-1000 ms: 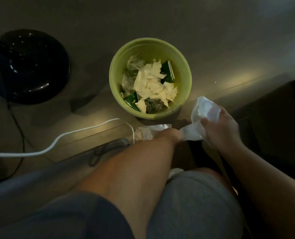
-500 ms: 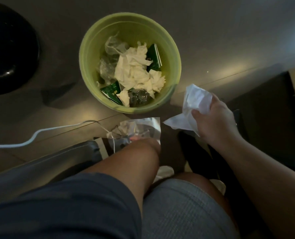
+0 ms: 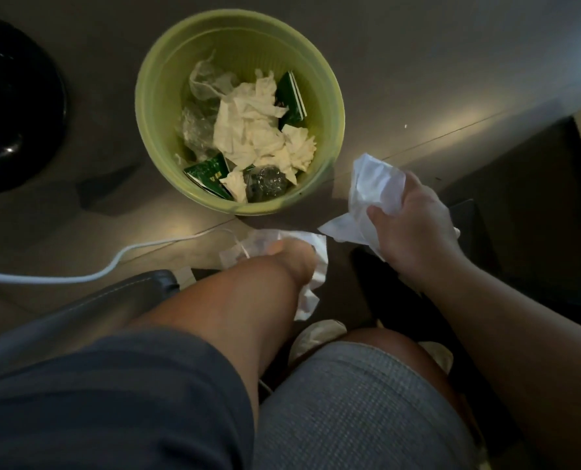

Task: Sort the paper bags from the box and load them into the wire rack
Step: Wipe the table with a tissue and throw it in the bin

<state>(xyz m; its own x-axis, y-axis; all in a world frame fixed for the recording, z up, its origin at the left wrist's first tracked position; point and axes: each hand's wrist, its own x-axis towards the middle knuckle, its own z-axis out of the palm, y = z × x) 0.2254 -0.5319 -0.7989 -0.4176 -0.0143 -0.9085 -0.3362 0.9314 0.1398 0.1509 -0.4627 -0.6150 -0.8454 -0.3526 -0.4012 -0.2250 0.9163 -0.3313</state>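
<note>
The left hand [image 3: 296, 256] is mostly hidden behind its own forearm and white paper [image 3: 311, 266], so its grip cannot be told. The black round object [image 3: 14, 106] at 9 o'clock is cut by the left edge. Print on the green packets [image 3: 211, 171] in the bin [image 3: 157, 96] is too small to read.

I see a green bin [image 3: 153, 106] on the floor [image 3: 418, 62], holding crumpled tissues [image 3: 248, 130], clear plastic wrap [image 3: 204, 83] and green packets [image 3: 291, 96]. A white cable [image 3: 112, 262] trails left of it, near a round black base [image 3: 14, 106].
</note>
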